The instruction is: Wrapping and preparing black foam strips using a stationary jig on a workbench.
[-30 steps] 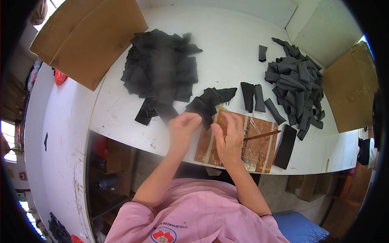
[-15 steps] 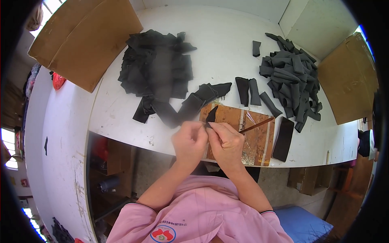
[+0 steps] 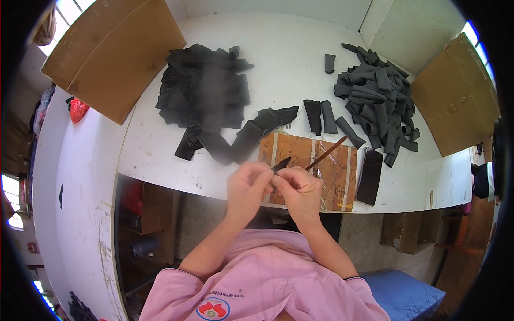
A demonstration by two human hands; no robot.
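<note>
Close together over the table's front edge, my left hand and my right hand pinch a small black fabric piece between their fingertips. Its pointed end sticks out past the fingers; the rest is hidden by them. Beneath and beyond the hands lies a brown board banded with clear tape. A thin brown stick rests on it at a slant, right of my right hand. A chain of overlapping black fabric pieces runs from just beyond my left hand up to a heap of flat black pieces.
Dark grey tube-shaped fabric pieces are heaped at the right, with several loose ones beside them. A black phone lies right of the board. Cardboard boxes stand at both sides of the white table. A blue stool is below right.
The tip of the fabric piece has swung from nearly upright to leaning right, lower down. My hands stay together. The view has shifted slightly.
</note>
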